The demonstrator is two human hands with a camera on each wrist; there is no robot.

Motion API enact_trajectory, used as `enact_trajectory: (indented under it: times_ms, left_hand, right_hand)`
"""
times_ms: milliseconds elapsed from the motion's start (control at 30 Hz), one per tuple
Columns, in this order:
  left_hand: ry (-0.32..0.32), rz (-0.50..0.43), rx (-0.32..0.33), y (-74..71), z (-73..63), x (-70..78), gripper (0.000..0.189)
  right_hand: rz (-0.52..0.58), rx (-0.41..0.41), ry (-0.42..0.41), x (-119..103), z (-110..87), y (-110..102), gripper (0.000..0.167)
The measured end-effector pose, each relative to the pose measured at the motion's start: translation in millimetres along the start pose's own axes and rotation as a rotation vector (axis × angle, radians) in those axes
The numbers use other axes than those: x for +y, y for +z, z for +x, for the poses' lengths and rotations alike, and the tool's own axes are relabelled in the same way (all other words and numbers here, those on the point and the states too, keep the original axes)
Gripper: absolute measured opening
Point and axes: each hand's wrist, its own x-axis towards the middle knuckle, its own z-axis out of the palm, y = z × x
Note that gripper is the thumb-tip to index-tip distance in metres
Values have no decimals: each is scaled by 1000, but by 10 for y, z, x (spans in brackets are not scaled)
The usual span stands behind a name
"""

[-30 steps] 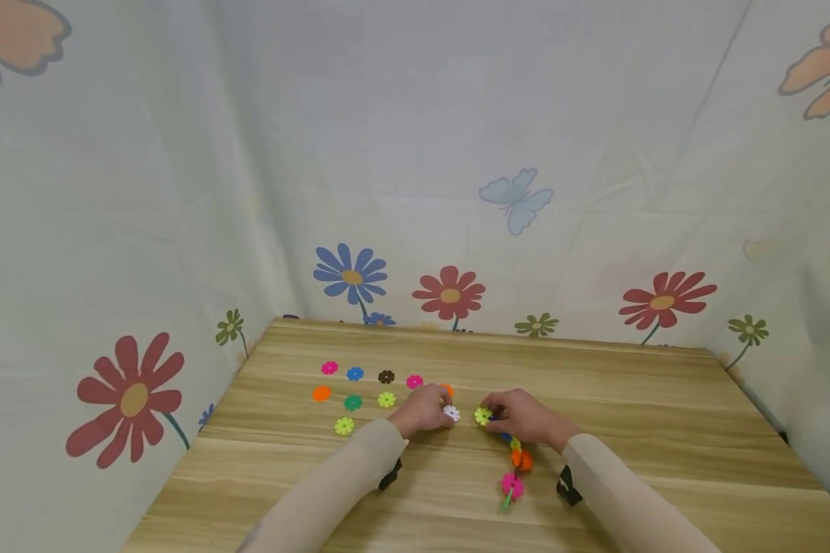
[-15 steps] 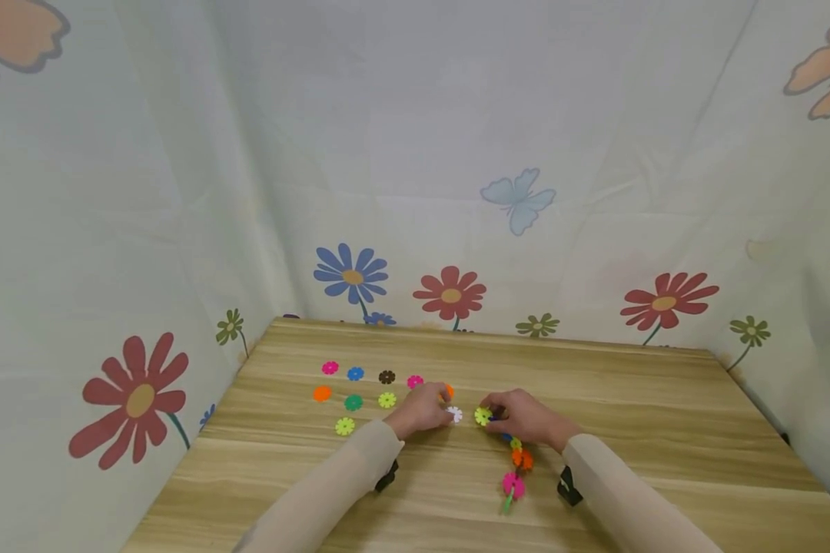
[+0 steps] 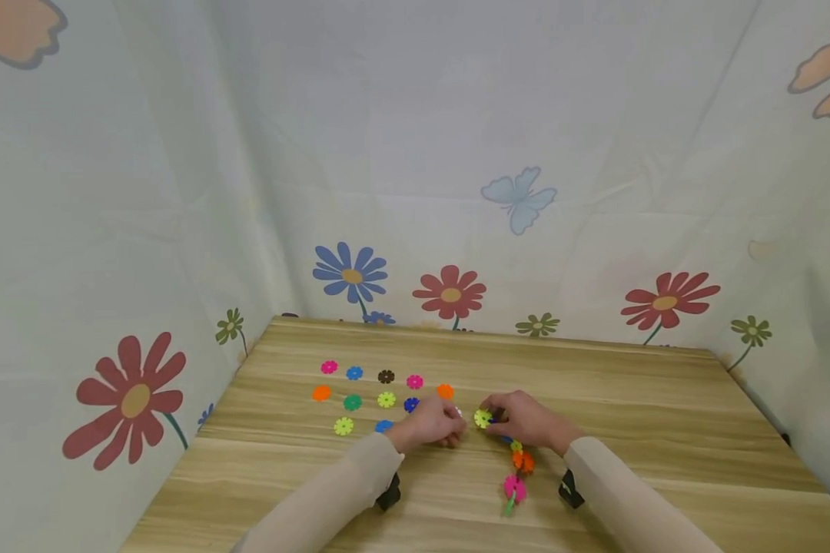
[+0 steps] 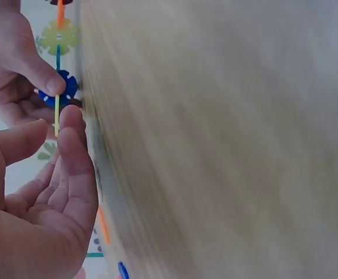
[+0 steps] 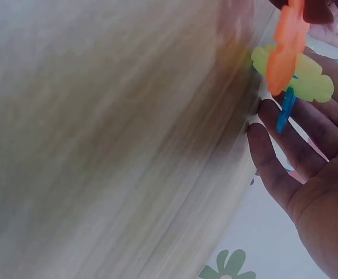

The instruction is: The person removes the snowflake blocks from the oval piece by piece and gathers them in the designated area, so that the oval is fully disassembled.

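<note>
My right hand (image 3: pixel 529 421) pinches a chain of interlocking plastic snowflake discs by a dark blue disc (image 4: pixel 70 87). A yellow-green disc (image 3: pixel 483 418) sticks out at the chain's left end. From the hand the chain trails toward the front through an orange disc (image 3: pixel 523 461) and a pink disc (image 3: pixel 515 488) to a green one (image 3: pixel 509 505). Left of it is my left hand (image 3: pixel 429 422), its thumb and fingertips apart in the left wrist view, with nothing visible between them. A white snowflake disc (image 3: pixel 459 412) shows just past its fingertips, mostly hidden.
Several loose discs lie flat on the wooden table (image 3: pixel 629 415) left of the hands, among them a green disc (image 3: pixel 353 402), a brown disc (image 3: pixel 386 376) and a blue disc (image 3: pixel 383 425). An orange disc (image 3: pixel 445 391) lies just behind the left hand. Flower-printed cloth hangs around the table.
My left hand has shifted slightly toward the front and right, uncovering a dark blue and a blue disc. The white disc it held has become mostly hidden behind its fingertips. My right hand barely moves.
</note>
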Motion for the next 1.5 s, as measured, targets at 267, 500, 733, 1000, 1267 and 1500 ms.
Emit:
enact_trajectory:
  times_ms: [267, 500, 733, 1000, 1267, 1500]
  left_hand:
    - [-52, -114, -59, 85, 3, -8, 19]
    - [-71, -175, -64, 164, 17, -1, 23]
    - [-94, -222, -21, 182, 20, 16, 16]
    - [-106, -245, 6, 178, 32, -18, 13]
    - [-99, -252, 21, 193, 39, -49, 10]
    - [-106, -258, 22, 214, 36, -52, 7]
  right_hand:
    - [0, -2, -8, -43, -29, -6, 26]
    - [-32, 7, -48, -74, -76, 32, 24]
    - [-16, 2, -60, -102, -85, 64, 26]
    - [-24, 22, -61, -92, -128, 82, 29]
    - [-24, 11, -43, -96, -167, 88, 30]
    - [-61, 23, -81, -85, -181, 94, 23]
